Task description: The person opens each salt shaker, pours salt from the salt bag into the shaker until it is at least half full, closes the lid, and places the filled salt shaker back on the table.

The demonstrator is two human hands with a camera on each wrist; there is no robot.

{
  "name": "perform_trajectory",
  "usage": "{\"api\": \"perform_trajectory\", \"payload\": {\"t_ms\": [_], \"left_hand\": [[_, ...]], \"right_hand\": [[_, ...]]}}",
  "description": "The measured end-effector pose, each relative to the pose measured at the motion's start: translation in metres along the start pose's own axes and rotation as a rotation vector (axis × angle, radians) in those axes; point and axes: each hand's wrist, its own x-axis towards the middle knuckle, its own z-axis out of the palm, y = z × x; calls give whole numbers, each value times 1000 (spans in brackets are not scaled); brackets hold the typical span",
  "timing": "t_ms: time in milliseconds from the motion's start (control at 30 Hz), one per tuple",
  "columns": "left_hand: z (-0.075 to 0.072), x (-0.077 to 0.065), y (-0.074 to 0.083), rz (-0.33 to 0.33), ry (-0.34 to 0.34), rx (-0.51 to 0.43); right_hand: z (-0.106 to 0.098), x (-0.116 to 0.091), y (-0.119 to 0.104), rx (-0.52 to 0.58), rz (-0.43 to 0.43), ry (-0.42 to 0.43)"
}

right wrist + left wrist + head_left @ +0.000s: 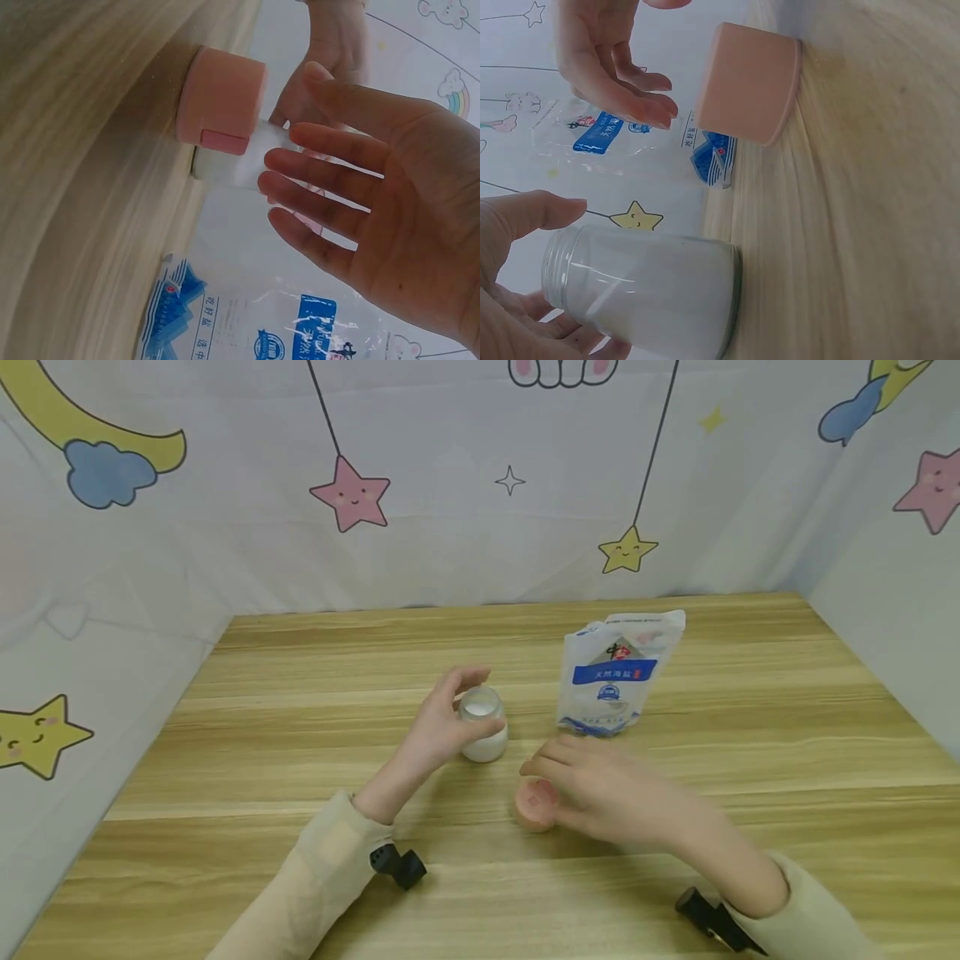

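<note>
A clear glass jar (484, 748) with white contents stands lidless on the wooden table. My left hand (442, 718) is loosely around its neck; in the left wrist view the thumb (551, 208) shows a small gap from the glass, the other fingers lying at the far side. Nearer me a pink lid (536, 807) rests on the table, a darker tab (224, 142) on its side. My right hand (600, 785) is beside and over the lid, and the right wrist view shows its fingers (322, 176) extended, apart from the lid, palm holding nothing.
A white and blue salt bag (611, 681) stands upright behind the right hand, right of the jar. White curtains (450, 552) printed with stars and moons enclose the table (300, 677) at the back and sides.
</note>
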Motion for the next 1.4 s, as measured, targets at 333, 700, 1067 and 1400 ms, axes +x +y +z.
{"api": "perform_trajectory", "payload": {"t_ms": [333, 700, 1067, 1400], "left_hand": [[0, 3, -5, -58, -24, -34], [1, 5, -10, -131, -85, -35], [2, 7, -18, -210, -108, -32], [4, 9, -21, -238, -126, -54]], "right_hand": [[13, 2, -4, -51, -19, -24], [21, 4, -4, -57, -6, -67], [26, 3, -4, -57, -8, -68], [26, 3, -4, -42, -3, -70]]}}
